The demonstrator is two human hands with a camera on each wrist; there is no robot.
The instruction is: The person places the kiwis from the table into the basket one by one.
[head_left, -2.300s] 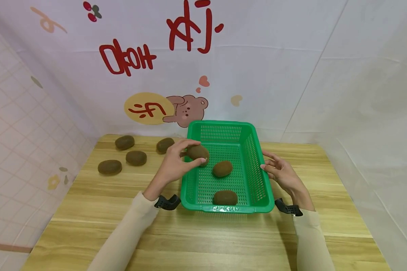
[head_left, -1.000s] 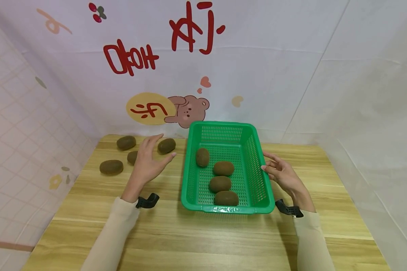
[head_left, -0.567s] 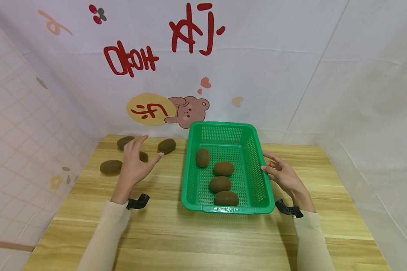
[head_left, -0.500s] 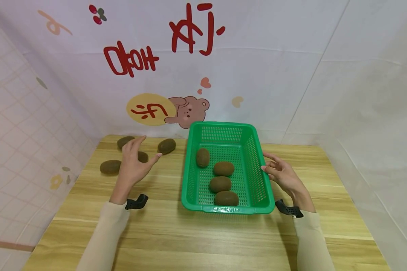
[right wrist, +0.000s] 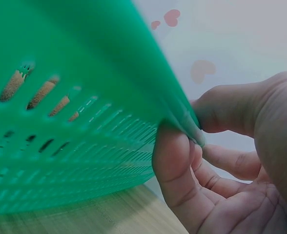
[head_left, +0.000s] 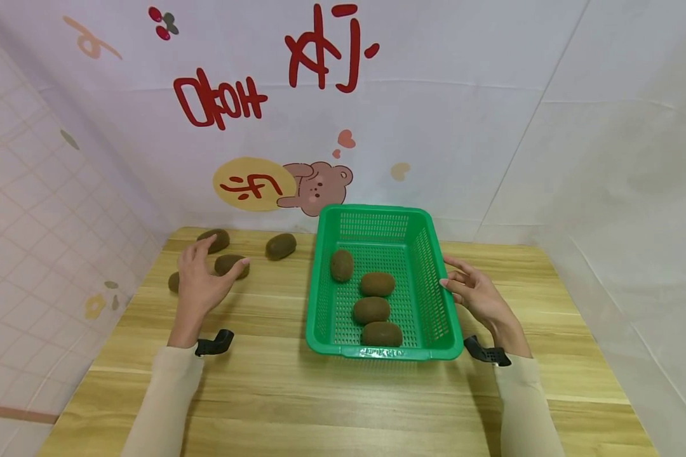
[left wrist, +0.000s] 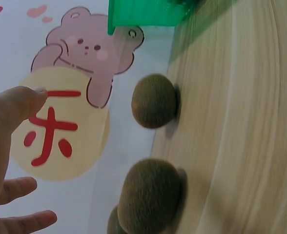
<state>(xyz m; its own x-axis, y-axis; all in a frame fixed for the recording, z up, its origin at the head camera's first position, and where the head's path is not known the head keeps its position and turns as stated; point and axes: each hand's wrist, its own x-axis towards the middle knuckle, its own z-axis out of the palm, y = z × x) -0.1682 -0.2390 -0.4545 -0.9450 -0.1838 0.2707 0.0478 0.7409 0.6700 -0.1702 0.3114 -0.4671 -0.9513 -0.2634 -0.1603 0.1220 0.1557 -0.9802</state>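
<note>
My left hand (head_left: 199,280) hovers over the left of the table, thumb and fingers spread apart with nothing held. Just beyond its thumb lies one brown kiwi (head_left: 228,264); another kiwi (head_left: 216,238) sits by the fingertips, and a third kiwi (head_left: 174,282) is partly hidden behind the hand. A kiwi (head_left: 281,246) rests farther right; the left wrist view shows this kiwi (left wrist: 154,101) apart from the hand. My right hand (head_left: 476,292) pinches the right rim of a green plastic basket (head_left: 312,304), as the right wrist view confirms. Inside the basket lie several kiwis (head_left: 371,310).
The wooden table (head_left: 343,406) ends against a white printed wall covering (head_left: 434,114) behind the basket. A tiled-pattern sheet (head_left: 34,209) closes off the left side. Each wrist wears a black strap mount (head_left: 214,343).
A kiwi that my left hand held over the basket now lies inside, as does another. The left hand has moved left over the loose kiwis. My right hand stays at the rim.
</note>
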